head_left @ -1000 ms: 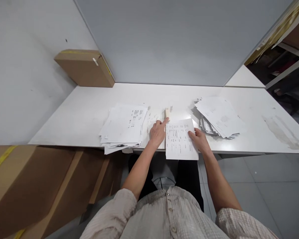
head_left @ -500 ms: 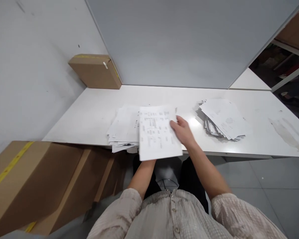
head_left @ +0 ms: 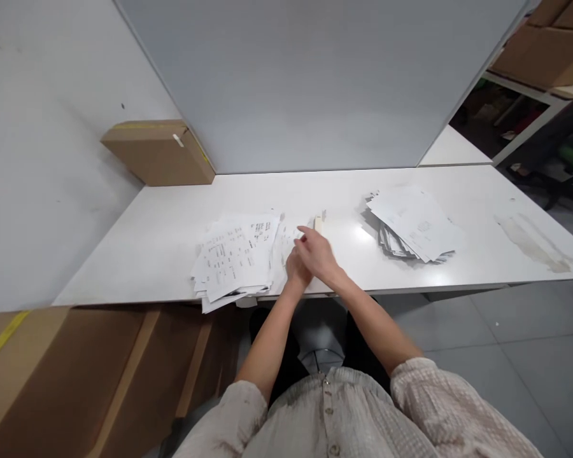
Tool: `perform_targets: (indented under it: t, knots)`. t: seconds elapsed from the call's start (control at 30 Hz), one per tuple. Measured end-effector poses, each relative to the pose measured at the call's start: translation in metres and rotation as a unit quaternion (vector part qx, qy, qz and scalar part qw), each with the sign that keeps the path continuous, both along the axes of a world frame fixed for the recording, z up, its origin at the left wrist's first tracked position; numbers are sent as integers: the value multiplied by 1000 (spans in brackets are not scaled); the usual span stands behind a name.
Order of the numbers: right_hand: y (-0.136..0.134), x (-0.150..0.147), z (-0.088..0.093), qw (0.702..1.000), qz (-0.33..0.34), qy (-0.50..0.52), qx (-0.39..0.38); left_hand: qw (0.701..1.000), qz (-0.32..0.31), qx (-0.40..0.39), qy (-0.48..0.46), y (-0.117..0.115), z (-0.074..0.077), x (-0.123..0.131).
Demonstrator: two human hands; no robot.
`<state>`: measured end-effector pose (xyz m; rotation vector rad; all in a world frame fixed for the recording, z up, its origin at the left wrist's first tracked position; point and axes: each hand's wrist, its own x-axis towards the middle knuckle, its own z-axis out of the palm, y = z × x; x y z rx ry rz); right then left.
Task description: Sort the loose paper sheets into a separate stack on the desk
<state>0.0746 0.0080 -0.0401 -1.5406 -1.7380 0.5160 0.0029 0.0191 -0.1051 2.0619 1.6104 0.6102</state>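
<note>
In the head view my two hands meet over the middle of the white table point(head_left: 344, 191), near its front edge. My left hand point(head_left: 297, 268) is closed, its fingers partly covered by the other hand. Crossing above it, my right hand point(head_left: 319, 256) has its fingers pinched together; whatever they hold is too small or hidden. A pale, crumpled-looking sheet point(head_left: 285, 245) lies just left of the hands. Behind them is a small cream-coloured object point(head_left: 318, 222), its kind unclear. To the left rests an untidy stack of printed papers point(head_left: 233, 257), with one sheet askew on top.
Another fanned stack of papers point(head_left: 413, 222) lies on the right of the table. A cardboard box point(head_left: 162, 152) leans in the back left corner against the wall. Large cardboard boxes point(head_left: 67, 375) stand below the left edge, and a grey panel point(head_left: 315, 83) rises behind.
The printed sheet that my right hand held is now on top of the left stack. Both hands have come together beside it, and the view has shifted slightly.
</note>
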Motion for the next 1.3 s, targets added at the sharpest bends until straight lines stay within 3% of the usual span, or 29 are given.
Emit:
perform_targets:
  t: [0.07,0.17,0.23,0.33,0.6,1.0,1.3]
  knots:
    - [-8,49,6,998,-54,-7,35,998,21,40,47,-2,1,0]
    - [-10,125,11,976,-172,-119,61,989,29,87,112,-5,2,0]
    - [-7,167,9,951,-226,-207,29,988,32,97,119,-5,2,0]
    - [-1,204,0,927,-240,-286,-39,987,41,107,109,-5,2,0]
    - [0,212,-19,921,-258,-274,-97,989,48,119,75,-7,2,-2]
    - [2,223,0,902,-274,-309,-124,992,42,118,35,-5,-3,-4]
    - [-8,219,-2,927,-242,-267,-106,992,49,116,12,-4,-5,-4]
